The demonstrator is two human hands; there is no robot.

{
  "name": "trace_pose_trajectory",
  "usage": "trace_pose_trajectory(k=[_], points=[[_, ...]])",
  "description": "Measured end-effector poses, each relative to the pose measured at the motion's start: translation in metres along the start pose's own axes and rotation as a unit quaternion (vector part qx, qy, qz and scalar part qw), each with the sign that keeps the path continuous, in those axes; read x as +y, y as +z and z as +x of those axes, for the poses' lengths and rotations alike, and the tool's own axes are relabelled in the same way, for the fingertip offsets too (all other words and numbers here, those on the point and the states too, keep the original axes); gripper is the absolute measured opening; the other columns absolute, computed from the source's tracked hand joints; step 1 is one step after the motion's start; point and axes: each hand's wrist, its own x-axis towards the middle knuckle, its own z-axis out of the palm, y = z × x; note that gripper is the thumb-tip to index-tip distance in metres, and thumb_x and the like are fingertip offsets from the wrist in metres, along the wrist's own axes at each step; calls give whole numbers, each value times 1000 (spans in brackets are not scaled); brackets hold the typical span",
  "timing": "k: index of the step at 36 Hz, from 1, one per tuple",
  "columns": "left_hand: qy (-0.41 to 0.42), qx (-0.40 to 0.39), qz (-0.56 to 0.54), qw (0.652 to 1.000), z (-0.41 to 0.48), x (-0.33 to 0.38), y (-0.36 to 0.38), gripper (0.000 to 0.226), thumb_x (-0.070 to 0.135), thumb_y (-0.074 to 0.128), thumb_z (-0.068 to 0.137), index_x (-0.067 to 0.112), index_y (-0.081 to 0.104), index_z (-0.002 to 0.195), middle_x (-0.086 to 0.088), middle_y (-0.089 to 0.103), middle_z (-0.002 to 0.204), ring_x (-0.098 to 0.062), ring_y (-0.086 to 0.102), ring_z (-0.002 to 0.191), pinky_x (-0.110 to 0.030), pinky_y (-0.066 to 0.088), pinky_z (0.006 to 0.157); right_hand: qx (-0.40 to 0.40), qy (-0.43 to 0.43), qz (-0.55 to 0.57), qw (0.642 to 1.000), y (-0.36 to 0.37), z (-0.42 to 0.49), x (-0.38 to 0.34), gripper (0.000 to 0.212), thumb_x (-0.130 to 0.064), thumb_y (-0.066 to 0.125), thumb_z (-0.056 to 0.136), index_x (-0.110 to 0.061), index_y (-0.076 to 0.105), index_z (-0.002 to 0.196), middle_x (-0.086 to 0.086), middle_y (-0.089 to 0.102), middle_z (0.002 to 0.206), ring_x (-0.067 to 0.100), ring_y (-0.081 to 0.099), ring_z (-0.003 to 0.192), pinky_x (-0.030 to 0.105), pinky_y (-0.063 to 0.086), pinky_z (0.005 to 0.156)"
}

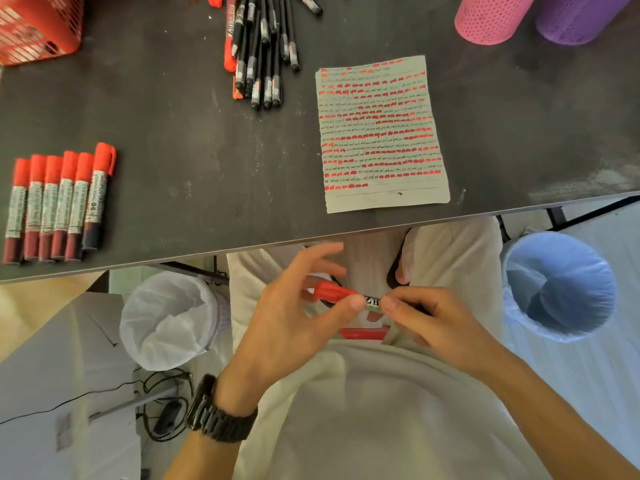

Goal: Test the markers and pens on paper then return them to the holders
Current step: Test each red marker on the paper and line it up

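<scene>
Over my lap, below the table (207, 168) edge, my left hand (294, 306) pinches a marker (341, 295) by its red cap while my right hand (426, 317) grips the barrel, apparently to work the cap, well apart from the paper (381, 133).

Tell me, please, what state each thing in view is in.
held marker, cap on, held in both hands.
left hand, pinches its red cap.
right hand, pinches its barrel.
six markers, capped, lying in a row.
pens, lying in a loose pile.
paper, nearly filled with test marks.
pink holder, standing, top out of frame.
purple holder, standing, top out of frame.
</scene>
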Motion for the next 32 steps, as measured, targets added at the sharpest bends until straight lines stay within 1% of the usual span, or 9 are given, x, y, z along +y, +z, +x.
trace_pose_trajectory(k=[2, 5, 8, 11, 14, 24, 27, 29, 32], points=[[23, 28, -105, 994, -3, 15, -8, 47, 51, 67, 89, 32, 58, 131, 3, 68, 120, -23, 64, 114, -28, 52, 91, -3, 12, 63, 998, 8, -1, -3, 31, -47, 58, 94, -28, 80, 85, -8, 33, 55, 7, 29, 49, 15, 29, 47], [26, 75, -295, 952, 0, 37, -16, 33, 45, 54, 96, 20, 71, 110, -10, 71, 110, -31, 65, 109, -34, 52, 88, -29, 38, 161, 986, 24, -1, -7, 40, -64, 67, 82, -25, 79, 79, 0, 23, 58, 11, 22, 49, 15, 28, 47], [-33, 93, -455, 885, 11, 52, -18, 38, 41, 50, 95, 17, 63, 68, -4, 62, 70, -28, 62, 71, -33, 52, 70, -41, 69, 214, 974, 45, 1, -13, 39, -60, 67, 80, -23, 77, 74, -3, 21, 57, 9, 19, 48, 18, 23, 45], [-62, 108, -537, 835, 25, 57, -17, 48, 37, 47, 96, 21, 32, 54, 5, 24, 48, -12, 22, 41, -25, 24, 42, -19, 98, 269, 958, 63, 3, -17, 41, -52, 64, 85, -15, 78, 77, -5, 19, 57, 9, 17, 46, 18, 20, 41], [-76, 135, -532, 832, 30, 58, -14, 50, 34, 48, 95, 22, 21, 54, 7, 13, 46, -10, 10, 39, -24, 13, 38, 13, 118, 314, 942, 71, -2, -24, 39, -49, 65, 83, -12, 79, 78, -9, 22, 52, 6, 18, 41, 17, 21, 38], [-34, 141, -549, 823, 31, 78, -13, 50, 31, 46, 95, 23, 21, 52, 10, 15, 44, -9, 10, 38, -23, 15, 36, 65, 112, 283, 950, 65, -19, -60, 44, -56, 70, 78, -13, 80, 81, -11, 24, 48, 7, 19, 40, 17, 23, 39], [-20, 133, -533, 836, 36, 80, -18, 48, 30, 47, 95, 22, 21, 54, 9, 15, 45, -9, 11, 38, -23, 15, 37, 64, 89, 271, 956, 64, -13, -67, 37, -56, 72, 80, -23, 79, 66, -11, 24, 48, 6, 19, 40, 18, 22, 39], [-15, 131, -525, 841, 40, 80, -23, 45, 29, 46, 95, 22, 26, 56, 9, 19, 46, -9, 14, 39, -23, 19, 38, 49, 76, 264, 960, 63, -6, -72, 38, -54, 65, 81, -30, 71, 52, -11, 24, 48, 6, 18, 40, 18, 21, 39], [-8, 180, -454, 873, 44, 77, -31, 29, 26, 48, 94, 17, 42, 68, 2, 40, 53, -15, 34, 46, -25, 33, 47, 33, 77, 267, 960, 64, 8, -78, 43, -59, 65, 78, -19, 78, 72, -8, 27, 51, 7, 20, 42, 18, 21, 42]])
